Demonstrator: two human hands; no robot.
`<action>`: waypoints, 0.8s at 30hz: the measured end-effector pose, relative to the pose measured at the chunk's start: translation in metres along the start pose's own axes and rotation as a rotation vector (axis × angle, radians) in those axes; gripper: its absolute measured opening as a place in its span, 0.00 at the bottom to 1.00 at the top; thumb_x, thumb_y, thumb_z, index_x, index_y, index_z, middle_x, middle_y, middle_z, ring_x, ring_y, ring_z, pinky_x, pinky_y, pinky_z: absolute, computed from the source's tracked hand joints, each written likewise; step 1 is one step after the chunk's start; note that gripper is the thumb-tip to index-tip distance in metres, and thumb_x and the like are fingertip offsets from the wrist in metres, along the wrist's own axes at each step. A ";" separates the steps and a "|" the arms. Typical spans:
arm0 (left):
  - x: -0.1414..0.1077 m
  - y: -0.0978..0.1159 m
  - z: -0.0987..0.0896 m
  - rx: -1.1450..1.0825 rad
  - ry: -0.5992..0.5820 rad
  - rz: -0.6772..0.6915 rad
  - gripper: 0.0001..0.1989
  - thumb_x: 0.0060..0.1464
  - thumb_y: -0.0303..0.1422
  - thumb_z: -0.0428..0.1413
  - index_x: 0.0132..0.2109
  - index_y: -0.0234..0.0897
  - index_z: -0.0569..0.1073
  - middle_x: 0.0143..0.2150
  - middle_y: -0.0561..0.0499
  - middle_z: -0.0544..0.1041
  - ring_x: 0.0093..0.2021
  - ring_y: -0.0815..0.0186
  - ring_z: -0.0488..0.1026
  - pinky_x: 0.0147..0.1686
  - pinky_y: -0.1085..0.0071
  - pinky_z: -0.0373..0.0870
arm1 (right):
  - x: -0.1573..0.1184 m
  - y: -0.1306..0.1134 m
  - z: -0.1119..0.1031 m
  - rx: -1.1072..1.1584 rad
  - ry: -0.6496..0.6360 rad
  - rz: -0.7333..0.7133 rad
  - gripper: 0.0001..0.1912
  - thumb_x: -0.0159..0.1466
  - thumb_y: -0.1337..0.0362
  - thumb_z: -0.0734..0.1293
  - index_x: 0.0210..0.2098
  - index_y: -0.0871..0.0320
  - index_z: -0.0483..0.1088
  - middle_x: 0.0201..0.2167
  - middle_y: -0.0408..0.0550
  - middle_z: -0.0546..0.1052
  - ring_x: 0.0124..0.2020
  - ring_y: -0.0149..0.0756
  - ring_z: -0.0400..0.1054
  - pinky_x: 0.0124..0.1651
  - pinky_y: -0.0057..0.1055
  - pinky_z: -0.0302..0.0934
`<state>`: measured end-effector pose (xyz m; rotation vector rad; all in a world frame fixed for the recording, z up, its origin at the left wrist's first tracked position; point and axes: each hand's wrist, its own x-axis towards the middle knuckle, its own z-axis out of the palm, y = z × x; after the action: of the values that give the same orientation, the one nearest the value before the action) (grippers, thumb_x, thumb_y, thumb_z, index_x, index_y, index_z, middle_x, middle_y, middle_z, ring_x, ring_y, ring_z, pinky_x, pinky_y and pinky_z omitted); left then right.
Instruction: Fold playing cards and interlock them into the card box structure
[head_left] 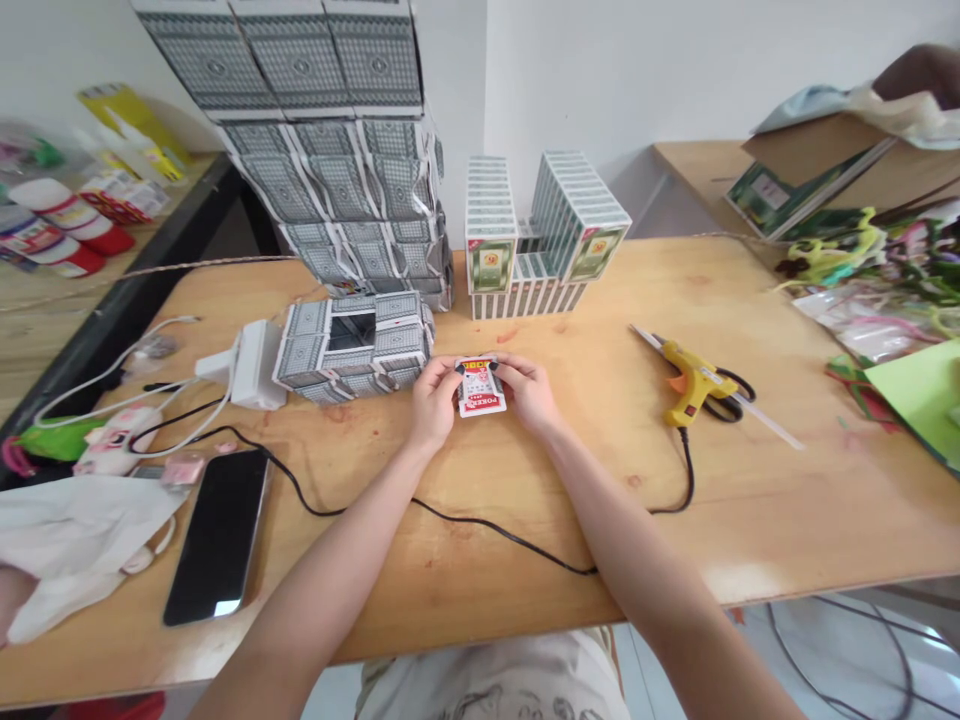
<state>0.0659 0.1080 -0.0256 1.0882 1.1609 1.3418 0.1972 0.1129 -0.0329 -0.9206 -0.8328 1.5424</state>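
Both my hands are closed on a small playing card [480, 390] with red print reading "POKER", just above or on the wooden table; whether it is one card or a thin pack I cannot tell. My left hand [436, 397] grips its left edge, thumb on top. On the right edge is my right hand [527, 388], its thumb pressed near the upper corner. Left of my hands lies a hollow block built of grey patterned cards [405, 340]. Behind it rises a tall stack of the same grey card pieces [352, 180]. Green-and-white card boxes [491, 262] stand in rows beyond my hands.
A yellow glue gun [697, 385] and scissors [731, 405] lie to the right, a black cord [495, 525] crossing before me. At left are a phone [217, 535], a white power strip [259, 365] and tissue [67, 540]. A cardboard box [825, 150] stands at back right.
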 end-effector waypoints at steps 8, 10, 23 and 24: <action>0.000 0.000 -0.001 0.006 0.003 0.034 0.04 0.45 0.30 0.50 0.30 0.37 0.68 0.28 0.55 0.71 0.28 0.71 0.67 0.27 0.76 0.64 | -0.002 -0.003 0.004 -0.065 -0.020 0.012 0.06 0.50 0.63 0.65 0.29 0.57 0.69 0.26 0.41 0.74 0.27 0.31 0.66 0.34 0.30 0.61; 0.001 0.001 -0.002 0.015 0.001 0.040 0.03 0.44 0.29 0.49 0.28 0.37 0.68 0.28 0.55 0.70 0.28 0.71 0.67 0.27 0.76 0.64 | -0.003 -0.003 0.004 -0.064 -0.034 -0.004 0.06 0.50 0.63 0.65 0.28 0.57 0.68 0.25 0.41 0.73 0.26 0.30 0.66 0.33 0.29 0.60; -0.001 0.003 -0.004 0.168 0.029 0.142 0.05 0.46 0.28 0.47 0.28 0.38 0.67 0.26 0.55 0.69 0.25 0.72 0.64 0.25 0.76 0.61 | -0.003 -0.006 0.008 0.038 -0.074 0.184 0.12 0.53 0.55 0.64 0.27 0.58 0.66 0.20 0.41 0.67 0.21 0.29 0.60 0.24 0.26 0.55; -0.002 0.003 -0.004 0.186 0.020 0.158 0.05 0.46 0.27 0.47 0.28 0.38 0.67 0.26 0.55 0.69 0.26 0.72 0.64 0.26 0.76 0.62 | -0.003 -0.007 0.008 0.008 -0.073 0.208 0.14 0.53 0.53 0.64 0.25 0.58 0.65 0.18 0.40 0.65 0.19 0.28 0.58 0.21 0.25 0.52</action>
<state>0.0613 0.1059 -0.0229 1.3264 1.2549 1.3888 0.1931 0.1110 -0.0226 -0.9750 -0.8014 1.7665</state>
